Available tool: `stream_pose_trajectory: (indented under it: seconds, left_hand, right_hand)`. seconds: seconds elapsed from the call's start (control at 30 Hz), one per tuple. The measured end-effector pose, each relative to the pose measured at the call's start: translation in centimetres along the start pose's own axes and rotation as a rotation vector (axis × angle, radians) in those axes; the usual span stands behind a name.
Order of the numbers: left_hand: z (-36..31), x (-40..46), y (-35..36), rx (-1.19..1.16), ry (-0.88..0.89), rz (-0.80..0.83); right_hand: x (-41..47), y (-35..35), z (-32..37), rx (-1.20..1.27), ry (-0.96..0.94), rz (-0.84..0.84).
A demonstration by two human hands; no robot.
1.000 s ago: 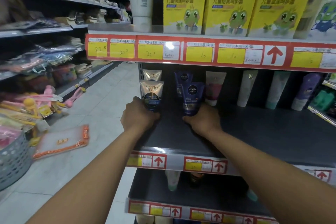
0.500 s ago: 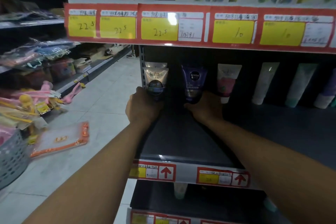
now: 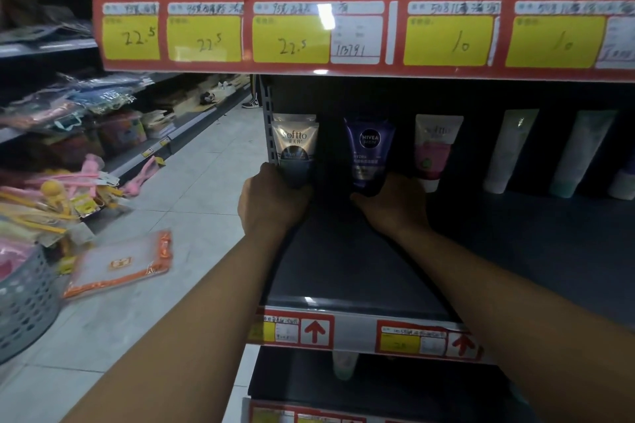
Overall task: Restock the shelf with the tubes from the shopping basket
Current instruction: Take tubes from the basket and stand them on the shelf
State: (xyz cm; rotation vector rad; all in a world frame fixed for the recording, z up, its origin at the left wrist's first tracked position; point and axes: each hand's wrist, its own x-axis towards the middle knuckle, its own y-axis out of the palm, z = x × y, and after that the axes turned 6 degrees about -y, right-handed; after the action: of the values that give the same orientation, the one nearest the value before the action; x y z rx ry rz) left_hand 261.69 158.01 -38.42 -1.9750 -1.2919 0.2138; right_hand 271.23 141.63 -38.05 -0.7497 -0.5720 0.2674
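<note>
Deep under a dim store shelf (image 3: 515,251), a stocker's left hand (image 3: 271,203) curls around the base of a silver-and-black Softto tube (image 3: 295,151) at the far left by the perforated upright (image 3: 269,134), while the right hand (image 3: 395,206) cups the cap end of a purple Nivea Men tube (image 3: 369,151) just beside it; both tubes stand cap-down near the back wall. The risk, by the look of it, is a topple: these are soft, glossy, wedge-shaped tubes balanced on narrow round caps, and a careless release or a brushing knuckle could tip either one, the Nivea perhaps into the pink-and-white Softto tube (image 3: 434,151) near its right. The shelf deck looks like smooth, dark painted metal, offering little grip. Farther right stand pale matte tubes (image 3: 508,151), well apart. A grey perforated plastic basket (image 3: 24,302) sits on the tiled floor at far left, its contents too blurred to identify.
</note>
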Motion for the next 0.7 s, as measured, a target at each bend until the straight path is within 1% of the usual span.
stream_pose_trajectory:
  seconds: [0.7]
  left_hand:
    - [0.34, 0.38, 0.48, 0.000, 0.004, -0.037]
  right_hand:
    - [0.39, 0.41, -0.46, -0.018, 0.015, 0.002]
